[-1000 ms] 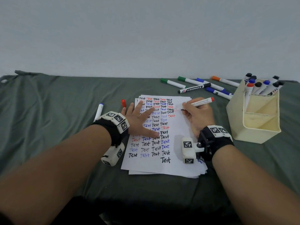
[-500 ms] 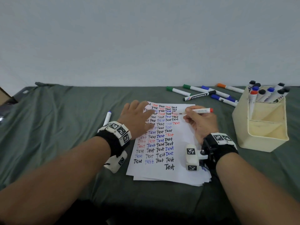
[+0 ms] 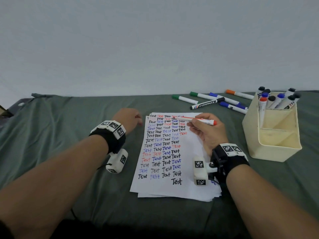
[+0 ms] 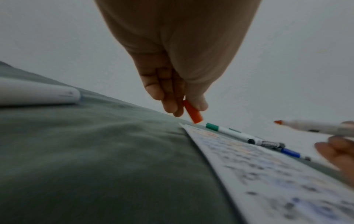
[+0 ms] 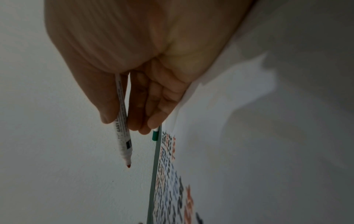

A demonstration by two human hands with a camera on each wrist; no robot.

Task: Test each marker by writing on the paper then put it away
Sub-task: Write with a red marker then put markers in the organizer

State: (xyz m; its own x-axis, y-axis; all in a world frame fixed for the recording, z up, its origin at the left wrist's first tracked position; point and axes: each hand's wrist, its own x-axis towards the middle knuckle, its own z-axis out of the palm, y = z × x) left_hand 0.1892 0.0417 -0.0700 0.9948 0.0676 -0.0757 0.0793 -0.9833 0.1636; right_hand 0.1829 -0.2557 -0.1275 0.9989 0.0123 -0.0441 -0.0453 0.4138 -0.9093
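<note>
While your left hand [image 4: 180, 84] is pinching the red cap [image 4: 192, 112] and your right hand [image 3: 209, 131] is gripping the uncapped red marker [image 3: 196, 120], you're lining cap mouth onto tip, then pressing straight.

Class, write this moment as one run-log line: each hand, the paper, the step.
left hand: pinches red cap | right hand: holds uncapped red marker above paper | step: cap not yet on

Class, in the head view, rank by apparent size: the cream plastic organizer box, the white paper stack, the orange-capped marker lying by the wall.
1. White paper stack
2. Cream plastic organizer box
3. Orange-capped marker, clearly smallest, though farthest from the camera.
</note>
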